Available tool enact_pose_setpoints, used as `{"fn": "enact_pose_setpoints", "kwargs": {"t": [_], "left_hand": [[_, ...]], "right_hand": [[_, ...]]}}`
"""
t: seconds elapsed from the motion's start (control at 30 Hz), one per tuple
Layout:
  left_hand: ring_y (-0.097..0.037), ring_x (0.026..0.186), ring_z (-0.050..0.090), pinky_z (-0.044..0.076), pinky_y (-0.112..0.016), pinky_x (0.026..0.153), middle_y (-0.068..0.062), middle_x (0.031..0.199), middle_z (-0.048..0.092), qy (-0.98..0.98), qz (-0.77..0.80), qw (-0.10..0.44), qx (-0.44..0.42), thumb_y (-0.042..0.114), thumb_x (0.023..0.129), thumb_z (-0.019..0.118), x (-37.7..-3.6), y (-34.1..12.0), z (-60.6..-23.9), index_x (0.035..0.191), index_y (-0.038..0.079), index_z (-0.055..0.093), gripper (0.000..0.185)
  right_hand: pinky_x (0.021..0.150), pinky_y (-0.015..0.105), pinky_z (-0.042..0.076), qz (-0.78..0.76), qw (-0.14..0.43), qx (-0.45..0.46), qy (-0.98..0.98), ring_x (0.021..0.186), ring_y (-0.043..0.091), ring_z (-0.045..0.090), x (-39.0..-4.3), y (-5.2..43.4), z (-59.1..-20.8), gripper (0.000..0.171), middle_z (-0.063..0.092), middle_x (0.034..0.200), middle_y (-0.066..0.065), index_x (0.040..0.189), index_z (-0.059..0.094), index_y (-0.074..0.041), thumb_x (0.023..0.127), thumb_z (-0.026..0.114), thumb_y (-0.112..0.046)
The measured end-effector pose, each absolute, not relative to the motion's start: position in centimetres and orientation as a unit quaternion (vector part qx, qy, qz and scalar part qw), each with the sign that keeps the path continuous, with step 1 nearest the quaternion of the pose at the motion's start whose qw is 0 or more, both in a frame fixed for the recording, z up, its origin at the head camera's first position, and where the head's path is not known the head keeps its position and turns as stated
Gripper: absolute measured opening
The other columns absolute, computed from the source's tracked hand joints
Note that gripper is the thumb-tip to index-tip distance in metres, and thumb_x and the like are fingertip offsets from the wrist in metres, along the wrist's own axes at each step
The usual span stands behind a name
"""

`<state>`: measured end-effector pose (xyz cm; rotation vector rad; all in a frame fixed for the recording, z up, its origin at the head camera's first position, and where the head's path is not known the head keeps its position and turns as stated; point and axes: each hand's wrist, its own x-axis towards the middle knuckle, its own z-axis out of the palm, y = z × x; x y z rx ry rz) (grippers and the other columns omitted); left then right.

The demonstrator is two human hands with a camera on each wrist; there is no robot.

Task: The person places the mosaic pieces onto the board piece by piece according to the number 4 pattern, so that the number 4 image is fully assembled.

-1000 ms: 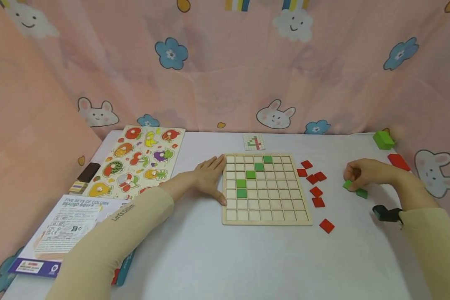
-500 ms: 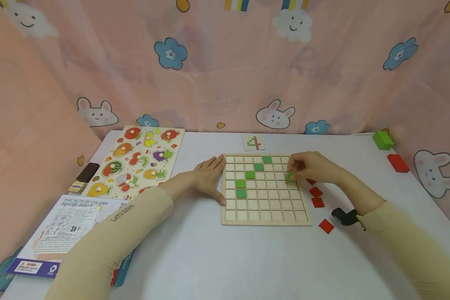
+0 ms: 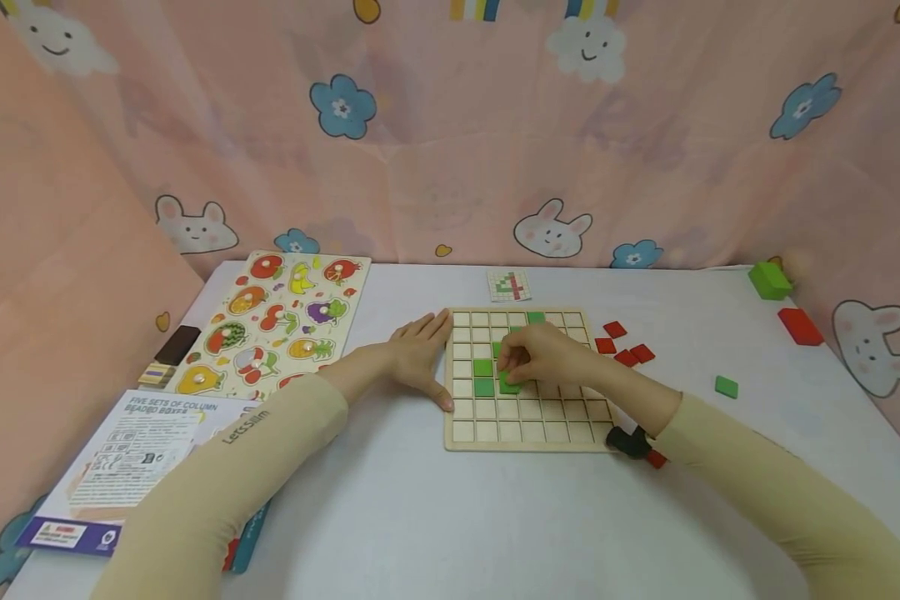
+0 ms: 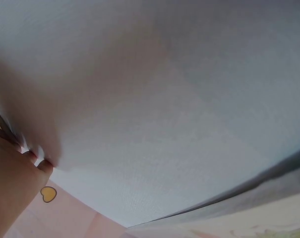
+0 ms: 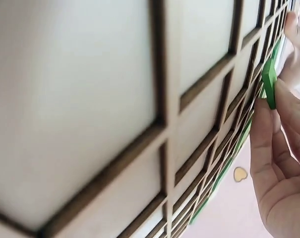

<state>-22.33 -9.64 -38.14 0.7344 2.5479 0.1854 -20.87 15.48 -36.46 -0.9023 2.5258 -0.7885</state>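
Pink cartoon-print curtain (image 3: 435,142) of rabbits, clouds and blue flowers hung behind and beside a white table (image 3: 435,517). On the table's left side, a wooden fruit peg puzzle board (image 3: 270,321), with a printed white instruction sheet (image 3: 131,454) nearer the front edge and a small dark brown block (image 3: 177,344) just beside the puzzle. At centre, a square pale wooden grid board (image 3: 528,417) holding flat green square tiles in several cells (image 3: 483,367). Left hand (image 3: 420,354) flat on the table against the grid board's left edge, fingers straight and relaxed, grasping nothing. Right hand (image 3: 543,358) over the grid board's middle rows, fingers (image 5: 263,134) pinching a small green square wooden tile (image 3: 507,384) by its edges, low over a cell just right of the green tiles already seated; tile tilted on edge in the right wrist view (image 5: 269,82). Right of the grid board, loose red square tiles (image 3: 624,343) scattered close together, a single green tile (image 3: 726,386) lying well apart from them. Near the table's far right corner, a green block (image 3: 768,281) and a red block (image 3: 799,326). Behind the grid board, a small white pattern card (image 3: 508,286).
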Motion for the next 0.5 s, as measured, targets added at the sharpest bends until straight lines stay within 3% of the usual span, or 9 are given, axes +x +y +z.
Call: {"fn": "enact_pose_setpoints", "kwargs": {"t": [0.3,0.5], "left_hand": [[-0.033,0.157,-0.010,0.006,-0.055,0.127,-0.009,0.167,-0.017,0.931,0.065,0.239,0.267,0.073,0.066,0.076,-22.2,-9.6,-37.8,0.158,0.007,-0.011,0.142],[-0.033,0.157,-0.009,0.005,-0.055,0.127,-0.009,0.167,-0.017,0.931,0.066,0.240,0.268,0.072,0.067,0.076,-22.2,-9.5,-38.0,0.158,0.007,-0.010,0.142]], "right_hand": [[0.071,0.023,0.051,-0.257,0.177,-0.302,0.901,0.076,0.009,0.058,-20.3,14.4,-36.4,0.010,0.070,0.079,-0.004,0.081,0.071,-0.015,0.082,0.078,-0.008],[0.073,0.025,0.050,-0.240,0.167,-0.308,0.905,0.078,0.011,0.058,-20.4,15.6,-36.1,0.007,0.069,0.081,-0.007,0.085,0.072,-0.017,0.085,0.077,-0.013]]}}
